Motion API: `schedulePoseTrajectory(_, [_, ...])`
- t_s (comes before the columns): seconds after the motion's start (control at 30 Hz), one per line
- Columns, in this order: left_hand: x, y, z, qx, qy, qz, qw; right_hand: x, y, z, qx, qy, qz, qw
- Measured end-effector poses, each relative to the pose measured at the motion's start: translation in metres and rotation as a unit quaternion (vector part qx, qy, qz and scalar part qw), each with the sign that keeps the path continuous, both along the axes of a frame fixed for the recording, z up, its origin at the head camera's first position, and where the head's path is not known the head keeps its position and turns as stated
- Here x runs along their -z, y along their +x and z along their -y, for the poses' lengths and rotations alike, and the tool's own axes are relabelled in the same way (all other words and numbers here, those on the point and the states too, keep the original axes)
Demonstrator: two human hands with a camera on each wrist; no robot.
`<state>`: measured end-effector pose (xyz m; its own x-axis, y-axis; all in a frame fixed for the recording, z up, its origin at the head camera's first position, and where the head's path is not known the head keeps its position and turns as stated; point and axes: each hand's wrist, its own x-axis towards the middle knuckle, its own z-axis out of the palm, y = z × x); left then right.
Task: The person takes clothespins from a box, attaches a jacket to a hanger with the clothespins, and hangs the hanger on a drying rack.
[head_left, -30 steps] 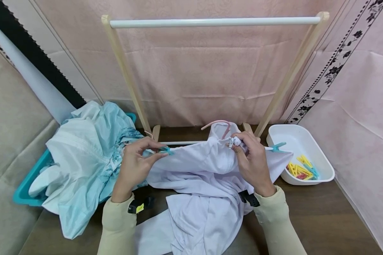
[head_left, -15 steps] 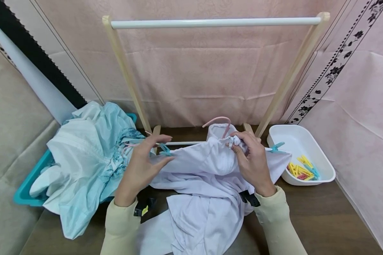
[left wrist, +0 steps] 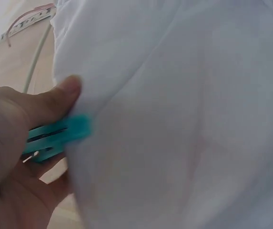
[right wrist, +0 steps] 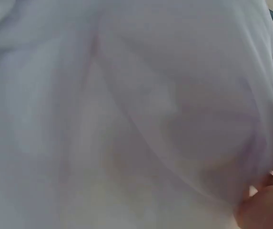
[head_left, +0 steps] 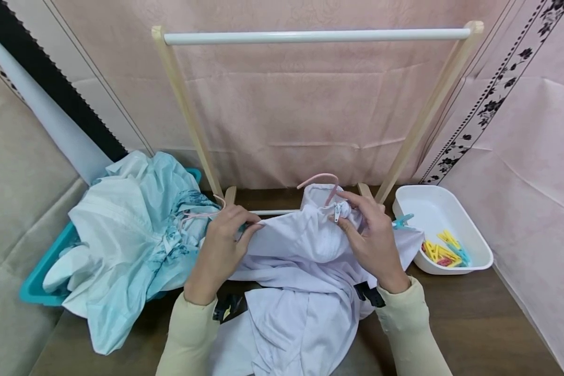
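A pink cloth backdrop (head_left: 310,115) rises behind a white cloth garment (head_left: 305,308), which spills in folds across a dark brown wooden worktop (head_left: 489,313). Beyond the garment stands a pale wooden rack with a white crossbar (head_left: 317,36). To the garment's left, a heap of pale blue and white clothing (head_left: 127,245) overflows a teal plastic basket (head_left: 39,290); to its right sits a white plastic tub (head_left: 427,203).

Two hands in cream sleeves (head_left: 418,334) work at the garment's upper edge. The left hand (head_left: 223,248) pinches the left end, thumb on the near side of the cloth and fingers behind — a teal plastic clip (left wrist: 79,128) lies between them, though whether they also squeeze it cannot be told. The right hand (head_left: 373,237) pinches the fabric at the collar, beside a silver zip pull (head_left: 337,213).

A pink hanger hook (head_left: 323,175) curves up from the garment's collar. A second teal clip (head_left: 401,221) shows at its right end, while small yellow pegs (head_left: 434,252) — mixed with red and teal ones — lie in the tub right of the garment.
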<state>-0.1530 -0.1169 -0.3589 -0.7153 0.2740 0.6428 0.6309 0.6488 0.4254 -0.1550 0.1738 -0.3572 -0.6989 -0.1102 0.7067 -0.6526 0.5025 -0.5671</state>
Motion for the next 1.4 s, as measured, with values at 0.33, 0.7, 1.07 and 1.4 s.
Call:
schedulePoseTrajectory(0.33, [0.007,-0.008,0.004,0.0,0.055,-0.021,0.9983,-0.016,0.008,-0.05,0.056,0.118,0.043,0.9905])
schedulePoseTrajectory(0.7, [0.008,-0.014,0.017,0.009,0.117,-0.058,0.9914,-0.003,0.006,-0.114,0.081,0.185,0.188,0.9611])
schedulePoseTrajectory(1.07, [0.005,-0.015,0.025,0.001,0.132,-0.063,0.9893,-0.018,0.023,-0.111,0.02,0.175,0.072,0.9817])
schedulePoseTrajectory(1.4, [0.011,-0.019,0.026,-0.013,0.112,-0.048,0.9925,-0.022,0.041,-0.103,-0.046,0.203,0.109,0.9721])
